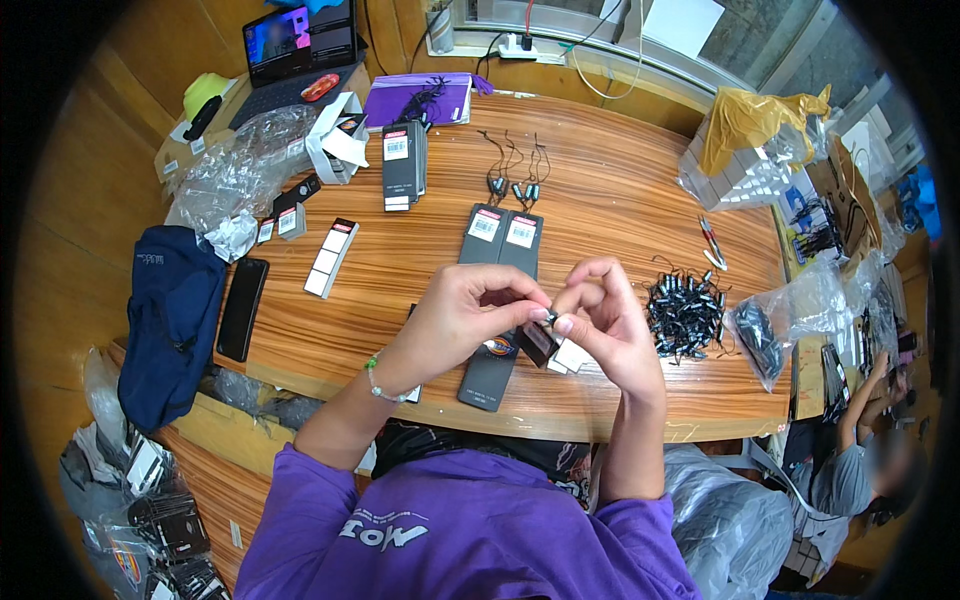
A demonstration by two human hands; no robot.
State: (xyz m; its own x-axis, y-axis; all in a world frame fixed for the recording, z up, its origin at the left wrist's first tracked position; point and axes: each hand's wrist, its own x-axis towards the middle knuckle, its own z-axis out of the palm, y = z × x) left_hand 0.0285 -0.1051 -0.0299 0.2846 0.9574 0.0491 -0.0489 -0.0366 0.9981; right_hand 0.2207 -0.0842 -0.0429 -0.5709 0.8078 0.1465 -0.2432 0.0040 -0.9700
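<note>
My left hand [470, 315] and my right hand [605, 315] meet above the wooden table [620, 190], fingertips pinching a small dark tag [537, 342] with a white label [572, 356] hanging below it. A tiny dark fastener sits between my thumbs. Under my hands lies a long dark grey hang tag [490, 375]. Two more dark hang tags [503, 238] with white stickers lie just beyond, strings at their tops. A pile of black string fasteners [685, 312] lies right of my right hand.
A stack of dark tags [402, 165], white label strips [330, 257], a black phone [242, 307], crumpled plastic bags [235, 160] and a laptop [298, 45] are at the left. A navy bag [170, 320] hangs off the table edge. Another person [860, 460] sits at lower right.
</note>
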